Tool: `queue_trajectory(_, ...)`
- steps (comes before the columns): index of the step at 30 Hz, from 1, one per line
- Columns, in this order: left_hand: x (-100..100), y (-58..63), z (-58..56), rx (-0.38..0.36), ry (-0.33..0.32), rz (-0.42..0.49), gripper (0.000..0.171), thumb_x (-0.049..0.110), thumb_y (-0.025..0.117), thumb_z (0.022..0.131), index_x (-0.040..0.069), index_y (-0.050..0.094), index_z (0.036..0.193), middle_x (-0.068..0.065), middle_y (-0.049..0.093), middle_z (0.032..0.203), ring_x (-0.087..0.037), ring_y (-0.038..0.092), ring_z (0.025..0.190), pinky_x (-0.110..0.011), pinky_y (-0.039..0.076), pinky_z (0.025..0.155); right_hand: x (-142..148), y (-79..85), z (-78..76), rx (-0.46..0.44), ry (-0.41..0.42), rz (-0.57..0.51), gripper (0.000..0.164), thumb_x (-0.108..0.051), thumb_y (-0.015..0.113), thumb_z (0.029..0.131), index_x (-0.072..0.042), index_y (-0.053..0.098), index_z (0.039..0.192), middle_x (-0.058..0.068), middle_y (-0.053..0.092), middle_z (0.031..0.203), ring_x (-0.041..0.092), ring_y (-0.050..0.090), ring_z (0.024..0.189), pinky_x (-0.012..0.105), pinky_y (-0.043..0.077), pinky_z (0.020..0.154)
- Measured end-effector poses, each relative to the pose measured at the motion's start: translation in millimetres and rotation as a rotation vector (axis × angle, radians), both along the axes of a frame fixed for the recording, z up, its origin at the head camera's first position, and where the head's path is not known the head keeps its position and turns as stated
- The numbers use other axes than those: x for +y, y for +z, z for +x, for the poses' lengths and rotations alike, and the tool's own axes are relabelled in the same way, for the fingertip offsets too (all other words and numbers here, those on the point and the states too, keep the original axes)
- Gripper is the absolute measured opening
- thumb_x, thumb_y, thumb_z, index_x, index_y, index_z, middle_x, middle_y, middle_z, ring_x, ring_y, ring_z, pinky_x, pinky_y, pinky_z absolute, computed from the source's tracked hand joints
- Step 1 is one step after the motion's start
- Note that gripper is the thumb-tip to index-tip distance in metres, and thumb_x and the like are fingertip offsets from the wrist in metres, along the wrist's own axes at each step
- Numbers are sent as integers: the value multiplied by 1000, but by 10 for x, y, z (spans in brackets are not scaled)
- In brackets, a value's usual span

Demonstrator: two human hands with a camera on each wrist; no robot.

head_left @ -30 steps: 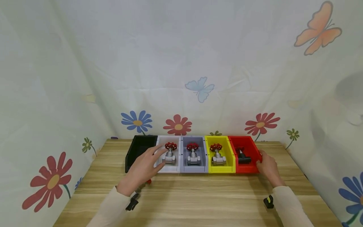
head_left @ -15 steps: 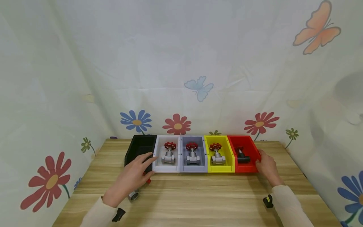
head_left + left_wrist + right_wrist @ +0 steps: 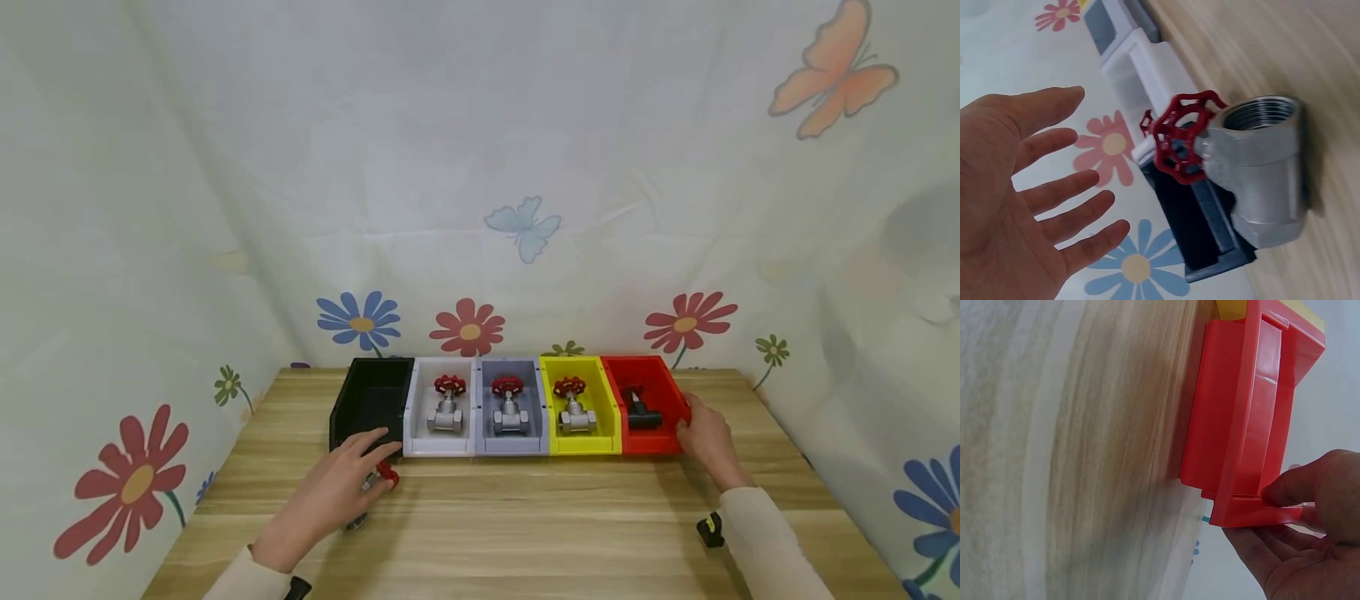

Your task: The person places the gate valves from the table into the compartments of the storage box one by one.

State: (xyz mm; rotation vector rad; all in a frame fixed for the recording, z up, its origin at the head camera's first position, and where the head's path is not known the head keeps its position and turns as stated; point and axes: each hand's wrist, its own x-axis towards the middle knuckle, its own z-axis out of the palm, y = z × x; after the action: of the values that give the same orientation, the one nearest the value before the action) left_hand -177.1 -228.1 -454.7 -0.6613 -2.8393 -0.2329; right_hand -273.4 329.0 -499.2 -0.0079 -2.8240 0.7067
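Note:
My left hand [image 3: 326, 496] is over the table in front of the black bin [image 3: 369, 417], its fingers spread and holding nothing. Partly hidden below it lies a silver gate valve with a red handwheel [image 3: 388, 474]. The left wrist view shows that gate valve [image 3: 1266, 175] on the wood, apart from the fingers. At the row's right end, my right hand [image 3: 708, 442] pinches the side wall of the red bin [image 3: 1244, 419], thumb inside and fingers outside. A black T-shaped piece [image 3: 643, 418] lies in the red bin, with a dark red part behind it.
White [image 3: 440, 447], grey-lilac [image 3: 513, 447] and yellow [image 3: 585, 447] bins join the black and red ones in one row. Each of these three holds a silver gate valve with a red wheel. A flower-printed curtain [image 3: 420, 208] hangs close behind the wooden table [image 3: 525, 533].
My left hand has moved left and toward me, from above the white bin to the loose valve before the black bin. The right hand stays on the red bin.

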Motion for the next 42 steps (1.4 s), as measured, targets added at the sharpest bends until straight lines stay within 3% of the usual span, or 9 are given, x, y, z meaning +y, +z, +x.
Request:
queue_trajectory(15, -171, -259, 116, -90, 27, 11, 44, 27, 80, 81, 19, 67, 122, -13, 58, 135, -33, 54, 126, -54, 47, 101, 22, 1, -23, -2, 2, 11, 54, -2, 51, 85, 14, 42, 136, 40, 60, 113, 50, 62, 91, 61, 50, 79)
queue_trajectory(26, -296, -406, 140, -79, -13, -5, 45, 27, 80, 80, 20, 68, 122, -14, 58, 132, -36, 54, 122, -55, 49, 95, 13, 0, -15, 11, 6, 5, 53, -1, 50, 85, 15, 42, 135, 40, 60, 112, 50, 62, 90, 61, 50, 79)
queue_trajectory(31, -329, -479, 152, -100, 20, -23, 45, 28, 78, 81, 21, 68, 125, -15, 58, 130, -38, 56, 120, -58, 49, 93, 10, 0, -14, 1, 4, 4, 54, -1, 50, 85, 15, 42, 136, 40, 60, 113, 49, 62, 91, 61, 50, 80)
queue_trajectory(38, -339, -573, 157, -74, 36, -39, 33, 29, 77, 81, 22, 71, 112, -11, 60, 124, -34, 58, 115, -54, 53, 81, 10, 8, -20, -12, -1, -3, 54, -1, 51, 86, 15, 41, 136, 40, 59, 114, 49, 62, 91, 61, 50, 81)
queue_trajectory(42, -346, -609, 146, -48, 16, -29, 29, 26, 77, 80, 22, 71, 109, -9, 61, 122, -32, 58, 112, -51, 54, 82, 12, 2, -12, -12, -6, 1, 54, -2, 51, 86, 14, 41, 137, 40, 60, 113, 48, 62, 90, 61, 50, 80)
